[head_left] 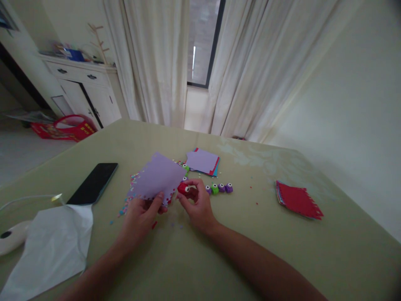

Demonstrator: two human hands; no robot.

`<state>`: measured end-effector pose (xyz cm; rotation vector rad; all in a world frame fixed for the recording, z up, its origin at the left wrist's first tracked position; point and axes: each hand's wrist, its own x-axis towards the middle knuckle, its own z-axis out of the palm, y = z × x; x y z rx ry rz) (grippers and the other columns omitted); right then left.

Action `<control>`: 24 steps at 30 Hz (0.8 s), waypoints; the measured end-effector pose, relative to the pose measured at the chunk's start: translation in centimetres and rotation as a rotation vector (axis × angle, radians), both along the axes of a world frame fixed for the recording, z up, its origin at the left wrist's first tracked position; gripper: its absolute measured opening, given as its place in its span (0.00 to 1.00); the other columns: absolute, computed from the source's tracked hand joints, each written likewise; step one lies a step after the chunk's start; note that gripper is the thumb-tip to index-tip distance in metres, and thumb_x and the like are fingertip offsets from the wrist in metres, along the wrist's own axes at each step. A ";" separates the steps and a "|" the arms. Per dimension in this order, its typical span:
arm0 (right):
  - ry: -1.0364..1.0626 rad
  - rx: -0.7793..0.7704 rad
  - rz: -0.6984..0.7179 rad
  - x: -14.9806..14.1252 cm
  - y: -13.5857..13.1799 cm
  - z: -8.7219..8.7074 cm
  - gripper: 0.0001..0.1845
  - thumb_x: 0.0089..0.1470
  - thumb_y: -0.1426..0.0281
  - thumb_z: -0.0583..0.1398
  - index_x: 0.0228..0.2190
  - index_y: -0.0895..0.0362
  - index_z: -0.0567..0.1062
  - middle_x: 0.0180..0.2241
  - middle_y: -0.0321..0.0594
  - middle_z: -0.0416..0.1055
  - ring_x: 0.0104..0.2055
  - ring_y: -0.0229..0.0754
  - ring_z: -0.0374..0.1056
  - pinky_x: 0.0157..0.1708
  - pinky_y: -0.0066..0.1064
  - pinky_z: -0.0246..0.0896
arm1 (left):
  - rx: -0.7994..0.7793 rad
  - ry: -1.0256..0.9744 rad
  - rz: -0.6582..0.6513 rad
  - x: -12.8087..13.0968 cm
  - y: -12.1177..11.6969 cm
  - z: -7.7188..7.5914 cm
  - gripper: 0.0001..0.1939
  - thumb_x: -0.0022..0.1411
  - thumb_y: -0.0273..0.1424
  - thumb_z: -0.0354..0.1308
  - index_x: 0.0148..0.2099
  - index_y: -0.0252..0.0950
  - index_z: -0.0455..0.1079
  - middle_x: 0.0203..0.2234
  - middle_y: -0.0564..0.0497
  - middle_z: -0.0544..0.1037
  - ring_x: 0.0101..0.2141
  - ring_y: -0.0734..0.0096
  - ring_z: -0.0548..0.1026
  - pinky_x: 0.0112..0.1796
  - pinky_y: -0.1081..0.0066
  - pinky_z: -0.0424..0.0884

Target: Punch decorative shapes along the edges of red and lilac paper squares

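Note:
My left hand (144, 211) pinches a purple sheet of paper (161, 175) by its near edge, thumb on top. Small notches run along the sheet's edges. Between the thumb and fingers of my right hand (199, 205) is a small red craft punch (183, 188) with an eye on it, close to the sheet's right side. Just beyond that hand stands a row of similar purple and green punches (221, 187). Colourful punched paper bits (127, 202) lie around and beneath the sheet, which hides part of them.
A stack of paper topped with purple (202, 161) lies farther back; a red-topped stack (299, 200) with notched edges lies right. On the left are a black phone (94, 183), a white cloth or tissue (58, 238), a white device (14, 237) and a cable (28, 196).

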<state>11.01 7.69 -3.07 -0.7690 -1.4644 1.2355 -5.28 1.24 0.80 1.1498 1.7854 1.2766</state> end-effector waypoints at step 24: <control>0.098 -0.119 0.081 -0.1 0.5 0.0 0.31 0.45 0.61 0.76 0.40 0.50 0.63 0.36 0.34 0.76 0.36 0.42 0.76 0.37 0.33 0.72 | 0.017 -0.019 -0.116 -0.6 0.3 -1.4 0.21 0.57 0.51 0.63 0.29 0.37 0.75 0.18 0.50 0.79 0.18 0.66 0.74 0.17 0.73 0.65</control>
